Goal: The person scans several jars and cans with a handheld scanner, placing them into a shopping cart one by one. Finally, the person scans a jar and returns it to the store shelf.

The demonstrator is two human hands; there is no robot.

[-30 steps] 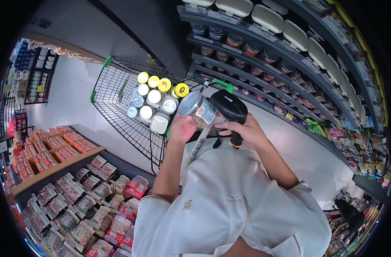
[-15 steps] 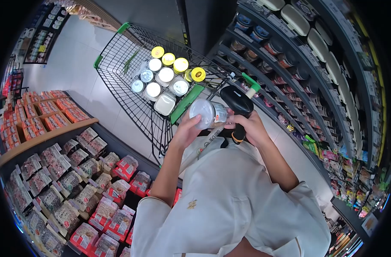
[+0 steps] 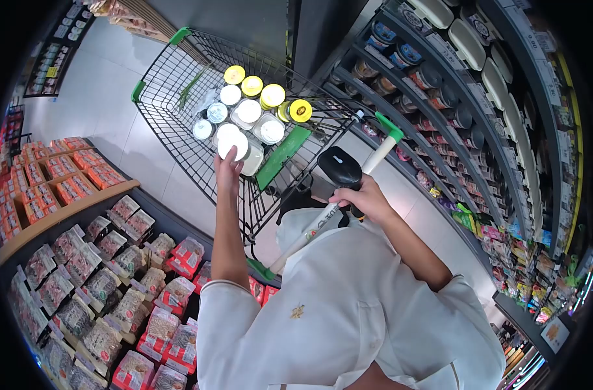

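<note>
My left hand [image 3: 227, 170] reaches over the cart and holds a jar with a bright white lid [image 3: 233, 142]. Under and around it stand jars with white lids [image 3: 247, 112], blue-white lids [image 3: 217, 112] and yellow lids [image 3: 272, 95], plus a squarish white-topped container [image 3: 252, 159]. My right hand [image 3: 364, 197] is wrapped round the pale cart handle [image 3: 319, 223], close beside a black oval object [image 3: 340, 166]. Its fingers are closed.
The wire shopping cart [image 3: 173, 81] has green corners and a green panel [image 3: 284, 158]. Shelves of tubs [image 3: 433, 97] rise on the right. Packaged goods [image 3: 101, 286] fill a display at lower left, with orange boxes [image 3: 62, 166] behind it.
My left hand has carried the clear jar from in front of my body forward and left over the cart. My right hand has let go of the jar and taken hold of the handle.
</note>
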